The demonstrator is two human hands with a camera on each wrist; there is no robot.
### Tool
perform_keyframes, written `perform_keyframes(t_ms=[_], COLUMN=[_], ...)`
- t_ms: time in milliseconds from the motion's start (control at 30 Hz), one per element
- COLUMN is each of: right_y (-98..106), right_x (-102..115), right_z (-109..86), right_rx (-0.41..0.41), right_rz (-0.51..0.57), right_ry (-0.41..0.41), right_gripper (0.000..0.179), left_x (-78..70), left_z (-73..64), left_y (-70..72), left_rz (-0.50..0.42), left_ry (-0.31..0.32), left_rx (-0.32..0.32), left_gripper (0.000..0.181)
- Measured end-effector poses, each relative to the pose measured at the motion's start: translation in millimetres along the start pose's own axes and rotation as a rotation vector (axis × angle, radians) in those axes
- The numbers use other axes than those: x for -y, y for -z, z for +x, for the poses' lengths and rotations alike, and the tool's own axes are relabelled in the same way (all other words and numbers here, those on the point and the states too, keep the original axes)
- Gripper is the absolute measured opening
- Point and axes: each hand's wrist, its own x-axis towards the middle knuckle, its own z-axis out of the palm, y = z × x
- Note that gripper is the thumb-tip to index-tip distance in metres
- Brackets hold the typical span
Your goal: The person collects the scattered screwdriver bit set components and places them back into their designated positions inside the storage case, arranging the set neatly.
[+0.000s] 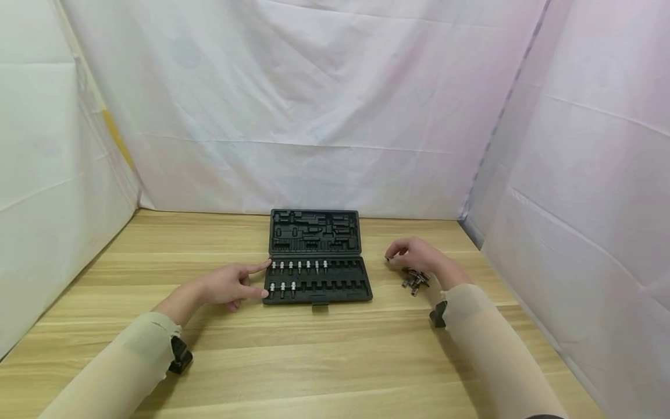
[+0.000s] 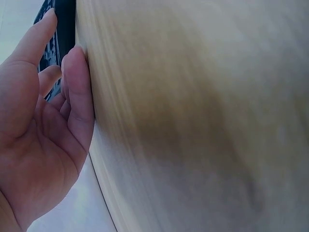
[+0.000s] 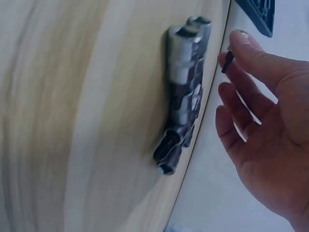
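A black plastic tool case (image 1: pixel 342 297) lies unfolded on the wooden table, its lid (image 1: pixel 316 251) toward the back. Several silver bit sockets (image 1: pixel 299 266) sit in its back row, and three (image 1: pixel 283 287) fill the left end of the front row. My left hand (image 1: pixel 227 286) touches the case's left edge, index finger straight at the rear corner and thumb at the front one. Right of the case, my right hand (image 1: pixel 416 256) pinches a small bit socket (image 3: pixel 228 60) with a dark tip between thumb and index finger. Below that hand lies a pile of loose bit sockets (image 1: pixel 415 281).
Empty slots (image 1: pixel 335 286) take up the right part of both case rows. The wooden table (image 1: pixel 293 355) reaches back to a white cloth (image 1: pixel 309 180), with more white sheeting (image 1: pixel 586 192) along the right side.
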Motion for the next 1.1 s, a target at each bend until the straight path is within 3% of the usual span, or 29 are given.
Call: perform_keyframes(t_ms=[533, 833, 1100], right_y=[-22, -34, -43], right_x=[34, 48, 62], right_z=[8.2, 12.5, 17.2], right_rx=[-0.027, 0.026, 0.033], right_rz=[0.146, 0.345, 0.372], right_ry=[0.124, 0.136, 0.112], right_gripper=[0.03, 0.034, 0.032], left_x=[1.1, -0.2, -0.5], left_z=[-0.3, -0.8, -0.7], left_y=[0.5, 0.2, 0.5], left_rz=[0.005, 0.001, 0.01], left_ry=[0.004, -0.009, 0.0], left_rx=[0.0, -0.004, 0.004], left_gripper=[0.093, 0.092, 0.092])
